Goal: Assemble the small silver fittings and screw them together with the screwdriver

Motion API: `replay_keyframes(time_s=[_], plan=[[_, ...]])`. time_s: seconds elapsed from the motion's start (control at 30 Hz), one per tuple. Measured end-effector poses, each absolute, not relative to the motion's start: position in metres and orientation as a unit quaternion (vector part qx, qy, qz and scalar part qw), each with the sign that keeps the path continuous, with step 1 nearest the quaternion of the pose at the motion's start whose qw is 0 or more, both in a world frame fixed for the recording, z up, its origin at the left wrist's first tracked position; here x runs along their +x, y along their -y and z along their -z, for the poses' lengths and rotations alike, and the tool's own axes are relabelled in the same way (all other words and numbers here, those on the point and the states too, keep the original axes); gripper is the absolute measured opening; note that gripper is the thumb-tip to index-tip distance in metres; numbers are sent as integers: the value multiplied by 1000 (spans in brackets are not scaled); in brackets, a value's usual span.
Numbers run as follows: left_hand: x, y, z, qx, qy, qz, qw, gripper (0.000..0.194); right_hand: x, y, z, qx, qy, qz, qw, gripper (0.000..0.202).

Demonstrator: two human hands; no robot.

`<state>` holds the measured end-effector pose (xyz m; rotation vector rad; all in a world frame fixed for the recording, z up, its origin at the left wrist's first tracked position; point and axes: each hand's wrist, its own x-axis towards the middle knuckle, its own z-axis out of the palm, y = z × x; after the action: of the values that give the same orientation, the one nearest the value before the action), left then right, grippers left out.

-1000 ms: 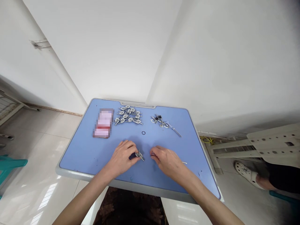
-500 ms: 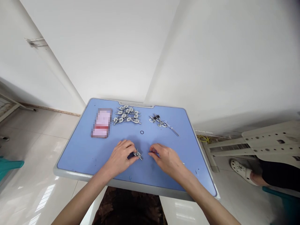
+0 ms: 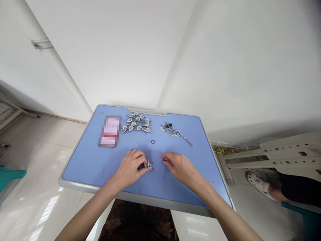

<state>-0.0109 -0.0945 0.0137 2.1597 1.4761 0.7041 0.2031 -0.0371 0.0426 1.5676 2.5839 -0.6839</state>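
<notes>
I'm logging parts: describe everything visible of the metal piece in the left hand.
The metal piece looks silvery, with a flat plate, a thin pin pointing up and a short rod toward the picture's lower right. The left hand pinches its left side, over the blue tabletop; whether it touches that is unclear. Finer detail is too small to tell.

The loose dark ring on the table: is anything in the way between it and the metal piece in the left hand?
Nothing visible is: between the dark ring and the metal piece in the left hand, only blue tabletop shows.
</notes>
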Motion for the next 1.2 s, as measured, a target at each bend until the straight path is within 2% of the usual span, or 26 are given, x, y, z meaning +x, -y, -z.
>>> replay_keyframes(time_s=[0.4,0.53,0.7,0.9,1.2], plan=[[-11,94,-13,776,-534,-255,217,7,198,45,-40,482,-855,189,33,8],[-11,94,-13,777,-534,-251,220,7,206,49,-31,499,-845,193,-6,8],[-12,94,-13,783,-529,-246,218,9,217,50,-28,483,-833,261,-70,1],[-12,94,-15,778,-530,-252,225,8,218,48,-33,494,-820,284,-55,5],[-12,94,-14,779,-529,-253,221,9,211,52,-24,470,-862,185,-34,18]])
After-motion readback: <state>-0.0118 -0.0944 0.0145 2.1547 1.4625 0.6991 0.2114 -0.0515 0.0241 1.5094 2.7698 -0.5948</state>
